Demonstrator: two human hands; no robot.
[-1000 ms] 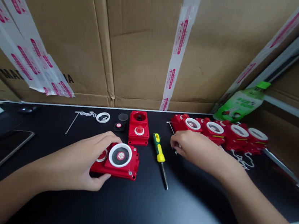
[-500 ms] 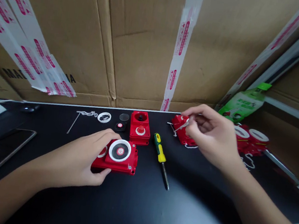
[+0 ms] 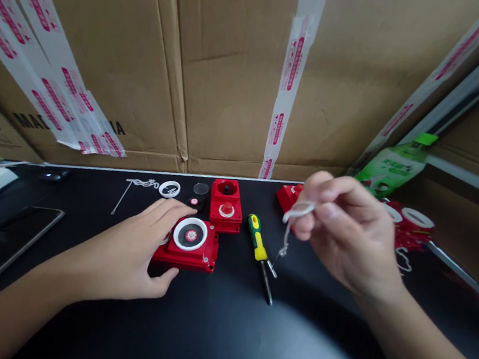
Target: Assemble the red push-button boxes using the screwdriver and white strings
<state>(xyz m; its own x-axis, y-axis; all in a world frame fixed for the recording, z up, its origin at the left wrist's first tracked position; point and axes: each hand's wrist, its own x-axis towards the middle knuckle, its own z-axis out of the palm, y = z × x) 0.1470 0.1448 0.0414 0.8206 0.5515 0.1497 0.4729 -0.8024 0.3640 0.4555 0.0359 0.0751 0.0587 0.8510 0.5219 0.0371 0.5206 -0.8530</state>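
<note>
My left hand [image 3: 134, 254] grips a red box [image 3: 194, 259] lying on the black table; a white ring surrounds a dark disc on its top. In front of me, my right hand [image 3: 346, 233] is raised, thumb and fingers pinching a white cord [image 3: 299, 212]. A small metal rod [image 3: 272, 269] dangles from the cord, over the yellow and green screwdriver [image 3: 257, 237]. Just behind the left hand's box stands another red box [image 3: 225, 204] with a red button and a round opening. A further red box [image 3: 288, 196] is partly hidden behind my right hand.
A loose white ring [image 3: 169, 189], a clear disc [image 3: 200, 189] and a thin metal rod with cord [image 3: 120, 197] lie at the back. More red boxes [image 3: 412, 230] and a green bottle [image 3: 391, 169] are at right. A dark flat tablet-like device [image 3: 4, 249] lies at left.
My right hand has lifted the white cord away from the red box at the back and come nearer, the small rod now swinging below. My left hand still grips its box, which has shifted slightly.
</note>
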